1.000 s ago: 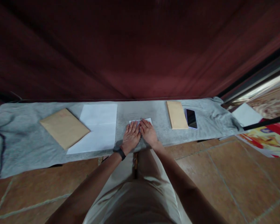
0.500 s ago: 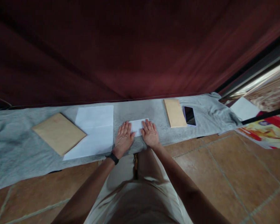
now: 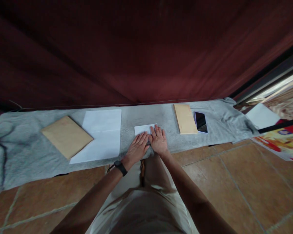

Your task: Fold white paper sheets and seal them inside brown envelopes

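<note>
A small folded white paper lies on the grey cloth in front of me. My left hand, with a black watch on its wrist, lies flat with fingers stretched out over the paper's near edge. My right hand presses flat on the paper's right part, fingers together and extended. The two hands touch each other at the fingertips. Neither hand grips anything.
Left of the folded paper lie a large white sheet and a brown envelope. To the right are a second brown envelope and a dark phone. A dark red curtain hangs behind. Tiled floor lies below.
My hands were together on the paper, spread apart along it, and now the left hand has slid back right to meet the right hand. The view shifted slightly.
</note>
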`<action>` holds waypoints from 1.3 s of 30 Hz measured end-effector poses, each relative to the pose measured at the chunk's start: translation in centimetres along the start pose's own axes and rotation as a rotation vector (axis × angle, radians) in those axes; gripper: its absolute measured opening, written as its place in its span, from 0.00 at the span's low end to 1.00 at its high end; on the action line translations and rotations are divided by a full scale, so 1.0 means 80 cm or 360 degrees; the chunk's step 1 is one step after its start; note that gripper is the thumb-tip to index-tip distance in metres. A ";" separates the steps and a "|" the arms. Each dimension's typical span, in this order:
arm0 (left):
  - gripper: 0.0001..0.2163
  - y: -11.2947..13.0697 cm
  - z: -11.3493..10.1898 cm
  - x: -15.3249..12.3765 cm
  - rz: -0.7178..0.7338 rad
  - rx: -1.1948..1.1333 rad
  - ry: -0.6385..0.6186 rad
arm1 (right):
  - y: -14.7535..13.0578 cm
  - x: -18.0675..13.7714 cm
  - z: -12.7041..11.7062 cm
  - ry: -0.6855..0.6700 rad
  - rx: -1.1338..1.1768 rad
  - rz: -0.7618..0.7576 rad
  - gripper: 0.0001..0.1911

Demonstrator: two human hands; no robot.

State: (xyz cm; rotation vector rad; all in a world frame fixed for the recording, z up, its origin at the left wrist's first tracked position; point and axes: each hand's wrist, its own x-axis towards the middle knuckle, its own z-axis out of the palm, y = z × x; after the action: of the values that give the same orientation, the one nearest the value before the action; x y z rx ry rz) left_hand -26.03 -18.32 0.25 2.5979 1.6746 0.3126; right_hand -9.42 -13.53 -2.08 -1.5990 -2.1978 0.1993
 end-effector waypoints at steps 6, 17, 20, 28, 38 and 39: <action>0.25 -0.002 -0.004 -0.005 0.0045 0.0028 -0.0106 | 0.001 -0.001 -0.001 -0.0059 -0.0025 0.0003 0.29; 0.23 0.010 -0.023 0.003 0.0075 0.0295 -0.0287 | 0.002 -0.003 0.001 -0.0056 -0.0203 -0.0044 0.30; 0.23 0.014 -0.019 0.001 0.0075 0.0279 -0.0270 | 0.003 -0.004 0.000 -0.0064 -0.0219 -0.0045 0.30; 0.23 0.016 -0.015 -0.002 0.0095 0.0309 -0.0243 | 0.004 -0.003 0.001 -0.0060 -0.0232 -0.0051 0.30; 0.25 0.023 -0.006 -0.004 0.0070 0.0279 -0.0228 | 0.005 -0.004 0.001 -0.0045 -0.0275 -0.0064 0.30; 0.25 0.025 -0.004 -0.004 0.0060 0.0259 -0.0221 | 0.005 -0.004 0.001 -0.0047 -0.0282 -0.0064 0.30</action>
State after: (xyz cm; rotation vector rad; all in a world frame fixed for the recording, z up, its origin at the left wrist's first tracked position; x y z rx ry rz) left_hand -24.46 -19.48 0.79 2.6952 1.6716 -0.0043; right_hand -8.98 -13.70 -2.41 -1.6511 -2.3240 0.0170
